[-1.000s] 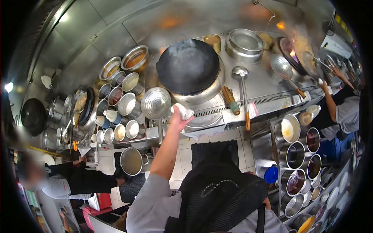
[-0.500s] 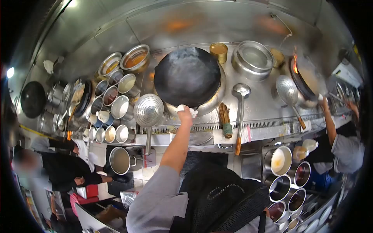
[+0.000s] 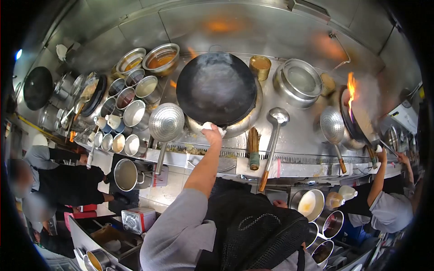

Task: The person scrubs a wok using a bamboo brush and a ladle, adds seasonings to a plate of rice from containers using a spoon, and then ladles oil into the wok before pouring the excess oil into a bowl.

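Observation:
A black wok [image 3: 216,90] sits over the burner in front of me, with thin smoke or steam over its bowl. My left hand [image 3: 213,135] is closed round its near edge or handle, with a folded white cloth [image 3: 220,131] between the fingers and the metal. My right hand [image 3: 280,203] shows only in part beside my apron, low on the right; its fingers are hidden. Left of the wok lies a perforated strainer [image 3: 166,122]. To its right are a bamboo wok brush [image 3: 254,151] and a wooden-handled ladle [image 3: 273,140].
Metal pots of sauces and seasonings [image 3: 134,113] crowd the left counter. A tin can [image 3: 260,67] and a large steel pot [image 3: 298,83] stand at the back. On the right, a co-worker's hands [image 3: 382,156] work at a flaming wok [image 3: 354,113]. Other people stand at left.
My view has shifted slightly. My left hand stays on the wok. Part of my right hand has come into view. The flame at the co-worker's wok has grown taller.

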`<state>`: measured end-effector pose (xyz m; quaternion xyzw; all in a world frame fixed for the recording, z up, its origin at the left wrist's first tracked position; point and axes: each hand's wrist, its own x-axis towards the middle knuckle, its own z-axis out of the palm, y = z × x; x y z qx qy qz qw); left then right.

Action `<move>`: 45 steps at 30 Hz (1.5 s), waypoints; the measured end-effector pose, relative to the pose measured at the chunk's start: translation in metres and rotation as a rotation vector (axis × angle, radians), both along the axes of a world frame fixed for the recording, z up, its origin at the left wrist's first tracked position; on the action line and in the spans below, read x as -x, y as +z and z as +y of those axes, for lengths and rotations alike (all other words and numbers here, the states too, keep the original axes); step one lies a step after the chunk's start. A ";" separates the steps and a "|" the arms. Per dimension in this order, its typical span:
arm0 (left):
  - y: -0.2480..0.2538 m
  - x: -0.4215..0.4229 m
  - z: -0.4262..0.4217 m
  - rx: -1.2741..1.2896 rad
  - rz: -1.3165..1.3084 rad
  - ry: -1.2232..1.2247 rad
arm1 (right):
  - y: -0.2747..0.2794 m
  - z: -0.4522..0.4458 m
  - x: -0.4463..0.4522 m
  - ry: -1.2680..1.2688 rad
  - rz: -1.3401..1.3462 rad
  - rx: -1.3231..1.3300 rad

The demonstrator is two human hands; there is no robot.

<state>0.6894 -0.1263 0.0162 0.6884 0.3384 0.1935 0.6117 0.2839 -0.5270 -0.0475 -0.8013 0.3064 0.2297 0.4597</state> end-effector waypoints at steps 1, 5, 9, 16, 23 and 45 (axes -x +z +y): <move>0.006 0.003 -0.001 -0.109 -0.019 0.012 | -0.019 -0.010 0.006 0.034 0.014 0.064; 0.025 0.013 -0.005 -0.242 -0.024 0.043 | -0.037 -0.024 0.018 0.060 0.086 0.133; 0.045 0.021 -0.004 -0.143 0.023 0.022 | -0.012 -0.022 0.012 0.057 0.110 0.094; 0.036 0.014 0.006 0.066 0.073 -0.048 | 0.009 -0.017 0.000 0.100 0.110 0.074; 0.059 0.027 0.020 0.148 0.116 -0.159 | 0.016 -0.007 -0.003 0.136 0.117 0.070; 0.084 0.097 0.110 0.866 0.043 -0.648 | 0.021 0.099 0.043 0.086 0.129 0.083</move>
